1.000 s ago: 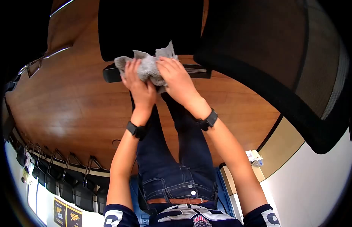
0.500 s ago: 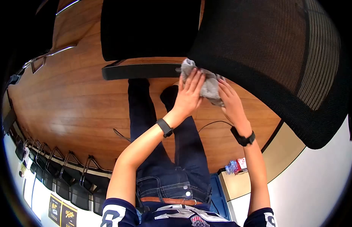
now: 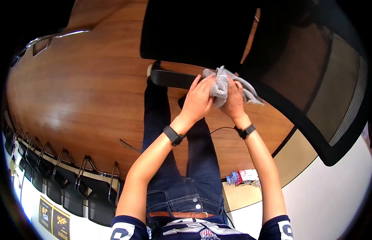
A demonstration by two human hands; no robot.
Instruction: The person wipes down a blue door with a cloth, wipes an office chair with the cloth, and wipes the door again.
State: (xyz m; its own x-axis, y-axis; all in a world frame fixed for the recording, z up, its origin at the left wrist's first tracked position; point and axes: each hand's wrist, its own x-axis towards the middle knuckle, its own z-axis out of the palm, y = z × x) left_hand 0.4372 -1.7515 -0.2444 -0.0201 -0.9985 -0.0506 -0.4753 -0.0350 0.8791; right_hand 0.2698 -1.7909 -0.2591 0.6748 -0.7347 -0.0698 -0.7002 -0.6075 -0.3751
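A grey cloth (image 3: 221,87) is bunched between my two hands, over the near end of a black chair armrest (image 3: 174,79). My left hand (image 3: 199,98) has its fingers against the armrest and the cloth's left side. My right hand (image 3: 234,100) grips the cloth from the right, and a loose flap hangs out past its fingers. Beyond them lies the chair's black seat (image 3: 190,32). To the right rises its mesh backrest (image 3: 292,82), close to my right hand. The palms and part of the fingertips are hidden.
My legs (image 3: 158,120) stand on the wooden floor (image 3: 74,92) below the armrest. A thin cable (image 3: 222,128) runs behind them. At lower right, a plastic bottle (image 3: 234,178) and a red-and-white packet (image 3: 249,175) rest on a light surface. Several black chairs (image 3: 72,198) line the lower left.
The chair has shifted right in view, and its backrest has turned. My right hand has come in closer to my left, and the cloth is more bunched, with a flap spread to the right.
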